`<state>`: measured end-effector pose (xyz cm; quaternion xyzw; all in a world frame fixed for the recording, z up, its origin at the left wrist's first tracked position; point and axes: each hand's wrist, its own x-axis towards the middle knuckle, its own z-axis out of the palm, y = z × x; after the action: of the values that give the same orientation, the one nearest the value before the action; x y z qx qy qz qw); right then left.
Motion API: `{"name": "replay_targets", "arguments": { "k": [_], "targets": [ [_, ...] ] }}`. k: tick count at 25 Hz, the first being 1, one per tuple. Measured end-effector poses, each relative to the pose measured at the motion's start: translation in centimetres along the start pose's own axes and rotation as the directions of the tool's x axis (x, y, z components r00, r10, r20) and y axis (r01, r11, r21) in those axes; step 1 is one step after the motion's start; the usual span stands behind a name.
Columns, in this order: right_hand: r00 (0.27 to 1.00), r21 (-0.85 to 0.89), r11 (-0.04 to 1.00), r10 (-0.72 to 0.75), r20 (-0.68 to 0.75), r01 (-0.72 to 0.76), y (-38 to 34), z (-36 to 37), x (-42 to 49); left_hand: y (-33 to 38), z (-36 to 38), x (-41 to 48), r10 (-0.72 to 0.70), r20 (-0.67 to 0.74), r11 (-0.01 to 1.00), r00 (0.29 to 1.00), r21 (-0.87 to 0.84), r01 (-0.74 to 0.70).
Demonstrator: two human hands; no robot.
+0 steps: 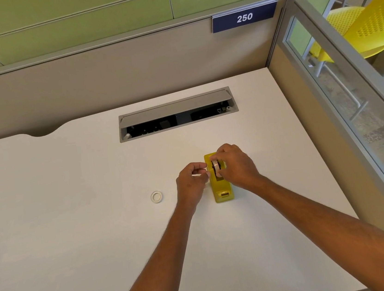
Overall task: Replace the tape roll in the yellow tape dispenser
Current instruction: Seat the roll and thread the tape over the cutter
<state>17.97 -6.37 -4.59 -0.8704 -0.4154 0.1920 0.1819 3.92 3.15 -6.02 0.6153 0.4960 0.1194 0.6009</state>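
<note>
The yellow tape dispenser [221, 189] stands on the white desk [73, 208], its cutter end toward me. A white tape roll [215, 166] sits upright in its slot. My right hand [234, 166] pinches that roll between thumb and fingers from the right. My left hand [191, 181] lies against the dispenser's left side with fingers curled; something pale shows between its fingertips, but what it is cannot be told. A second, thin white tape ring [156, 196] lies flat on the desk to the left of my left hand.
An open grey cable tray [177, 113] is set into the desk behind the dispenser. Beige partition walls [105, 78] close the back and right. A yellow chair [365, 27] stands beyond the right partition.
</note>
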Motion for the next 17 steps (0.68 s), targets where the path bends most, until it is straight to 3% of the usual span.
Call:
{"name": "replay_targets", "arguments": {
  "k": [13, 15, 17],
  "targets": [
    [0.997, 0.072, 0.995, 0.068, 0.035, -0.070, 0.3, 0.1, -0.2, 0.7, 0.5, 0.0, 0.105, 0.039, 0.982, 0.994, 0.151, -0.110],
    [0.995, 0.091, 0.992, 0.087, 0.043, -0.090, 0.1, -0.1, -0.1, 1.2, 0.6, 0.2, 0.181, 0.082, 0.949, 0.980, 0.245, -0.196],
    [0.994, 0.116, 0.989, 0.091, 0.057, -0.097, 0.0, -0.3, -0.2, 1.8, 0.8, 0.4, 0.257, 0.153, 0.848, 0.954, 0.438, -0.298]
  ]
}}
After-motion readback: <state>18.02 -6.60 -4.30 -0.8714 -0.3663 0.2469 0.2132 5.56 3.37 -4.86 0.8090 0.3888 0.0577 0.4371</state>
